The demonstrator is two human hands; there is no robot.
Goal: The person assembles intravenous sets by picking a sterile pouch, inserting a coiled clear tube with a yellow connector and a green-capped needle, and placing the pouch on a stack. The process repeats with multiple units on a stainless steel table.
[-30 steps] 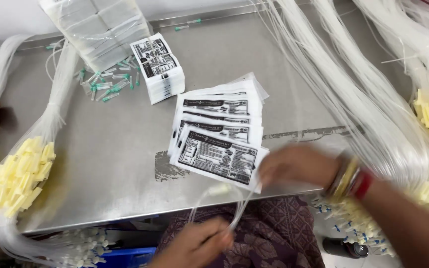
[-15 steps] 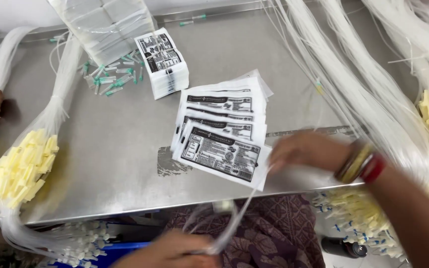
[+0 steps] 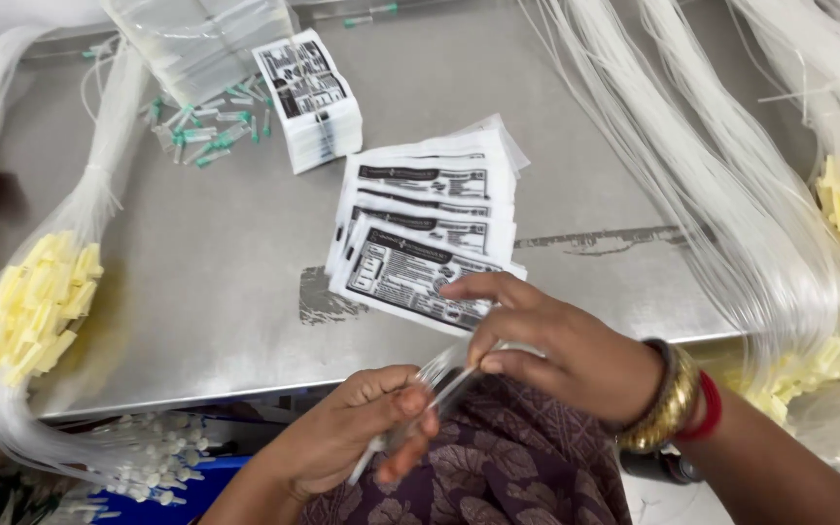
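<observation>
The left hand (image 3: 347, 437) pinches a thin clear tube (image 3: 439, 374) just below the table (image 3: 206, 292) edge. The right hand (image 3: 556, 345) pinches the same tube from the other side, fingers pressed together. Just above them, flat packets (image 3: 430, 233) lie on the table. Yellow-tipped tube bundles (image 3: 26, 306) lie at both sides.
</observation>
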